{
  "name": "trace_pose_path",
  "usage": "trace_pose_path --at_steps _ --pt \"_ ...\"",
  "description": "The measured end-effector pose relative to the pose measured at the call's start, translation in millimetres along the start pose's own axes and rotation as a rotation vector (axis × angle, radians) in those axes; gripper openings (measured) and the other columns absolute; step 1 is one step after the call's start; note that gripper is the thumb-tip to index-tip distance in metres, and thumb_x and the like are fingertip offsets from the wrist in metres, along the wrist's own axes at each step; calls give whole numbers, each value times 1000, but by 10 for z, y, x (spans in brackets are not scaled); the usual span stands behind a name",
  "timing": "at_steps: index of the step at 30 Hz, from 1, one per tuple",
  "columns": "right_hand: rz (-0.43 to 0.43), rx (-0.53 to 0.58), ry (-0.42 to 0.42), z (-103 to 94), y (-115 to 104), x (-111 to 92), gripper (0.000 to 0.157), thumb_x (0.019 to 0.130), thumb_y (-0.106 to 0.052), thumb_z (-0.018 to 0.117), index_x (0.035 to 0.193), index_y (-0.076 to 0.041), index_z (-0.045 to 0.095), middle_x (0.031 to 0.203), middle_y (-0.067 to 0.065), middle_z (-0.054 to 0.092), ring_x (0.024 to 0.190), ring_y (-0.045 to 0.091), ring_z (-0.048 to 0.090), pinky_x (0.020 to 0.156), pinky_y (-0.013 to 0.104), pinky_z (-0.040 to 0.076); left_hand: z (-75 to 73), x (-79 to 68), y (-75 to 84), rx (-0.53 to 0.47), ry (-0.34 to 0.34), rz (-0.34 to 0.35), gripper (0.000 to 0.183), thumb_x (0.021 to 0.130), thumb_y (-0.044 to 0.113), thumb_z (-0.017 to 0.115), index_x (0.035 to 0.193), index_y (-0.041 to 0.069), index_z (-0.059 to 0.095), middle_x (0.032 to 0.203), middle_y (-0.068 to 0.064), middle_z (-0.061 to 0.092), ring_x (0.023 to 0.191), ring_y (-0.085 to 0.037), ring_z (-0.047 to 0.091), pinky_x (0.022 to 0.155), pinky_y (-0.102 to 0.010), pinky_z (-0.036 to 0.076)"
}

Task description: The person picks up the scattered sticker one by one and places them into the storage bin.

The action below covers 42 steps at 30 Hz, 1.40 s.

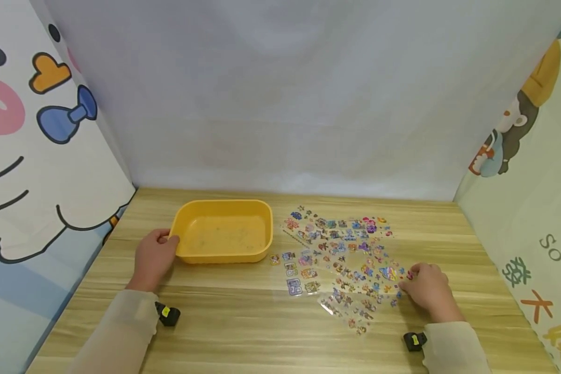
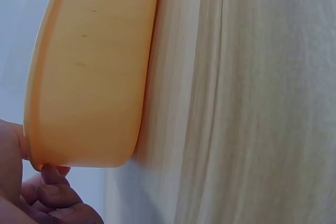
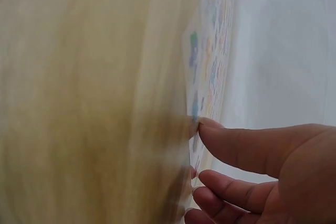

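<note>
A yellow plastic basin (image 1: pixel 224 257) stands upright on the table, with small dark specks on its floor. My left hand (image 1: pixel 154 257) pinches its rim at the left end; in the left wrist view the thumb and fingers (image 2: pixel 58 195) are at the rim's corner. To the right of the basin, clear sticker sheets (image 1: pixel 350 259) with small colourful pictures lie spread and overlapping. At their right edge my right hand (image 1: pixel 430 291) pinches a sticker sheet (image 3: pixel 195 77) between thumb and fingers, its edge slightly raised in the right wrist view. Part of the grip is hidden behind the sheet.
The wood-grain table (image 1: pixel 234 322) ends at a pale cloth (image 1: pixel 290 104) at the back. Printed panels with cartoon figures stand at left and right. A small black device (image 1: pixel 168 315) is on the left wrist, another black device (image 1: pixel 414 341) on the right.
</note>
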State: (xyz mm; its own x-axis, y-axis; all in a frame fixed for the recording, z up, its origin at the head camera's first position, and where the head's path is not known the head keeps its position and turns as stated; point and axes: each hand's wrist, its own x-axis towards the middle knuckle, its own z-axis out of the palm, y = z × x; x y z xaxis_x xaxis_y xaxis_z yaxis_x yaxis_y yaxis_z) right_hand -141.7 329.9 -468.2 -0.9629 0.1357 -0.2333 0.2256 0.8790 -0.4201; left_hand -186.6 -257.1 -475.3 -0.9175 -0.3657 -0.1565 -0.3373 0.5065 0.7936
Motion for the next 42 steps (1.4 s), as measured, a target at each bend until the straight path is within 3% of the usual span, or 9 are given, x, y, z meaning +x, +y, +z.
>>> trace_pose_path --at_steps 13,20,28,38,42 --pt "12 7 -2 -30 -16 23 58 93 -20 75 124 24 53 123 44 54 113 59 52 97 67 43 54 37 -73 -123 -36 -66 60 104 37 47 150 -2 49 139 -22 56 120 -31 54 101 -43 45" --pt "42 62 -18 -19 10 31 51 91 -19 76 116 20 55 104 31 62 95 44 58 87 60 48 77 34 -76 -142 -14 -70 59 104 37 47 149 -1 51 138 -20 57 118 -30 54 96 -39 46" --pt "51 122 -36 -5 14 23 41 92 -15 73 113 16 58 97 23 64 87 34 58 76 48 49 80 45 -89 -136 -10 -70 60 104 38 47 149 -2 51 140 -22 57 121 -32 53 103 -45 45" --pt "58 165 -15 -4 46 -31 37 95 -17 69 113 13 58 101 24 64 90 35 59 78 50 49 79 22 -68 -143 -11 -80 60 104 37 46 149 -2 50 142 -22 56 123 -32 53 105 -46 44" --pt "52 236 3 -27 97 -38 31 95 -19 68 105 9 61 96 20 64 86 32 58 73 44 48 83 13 -60 -148 -8 -84 60 104 37 47 149 -2 50 142 -22 56 123 -32 53 105 -46 44"
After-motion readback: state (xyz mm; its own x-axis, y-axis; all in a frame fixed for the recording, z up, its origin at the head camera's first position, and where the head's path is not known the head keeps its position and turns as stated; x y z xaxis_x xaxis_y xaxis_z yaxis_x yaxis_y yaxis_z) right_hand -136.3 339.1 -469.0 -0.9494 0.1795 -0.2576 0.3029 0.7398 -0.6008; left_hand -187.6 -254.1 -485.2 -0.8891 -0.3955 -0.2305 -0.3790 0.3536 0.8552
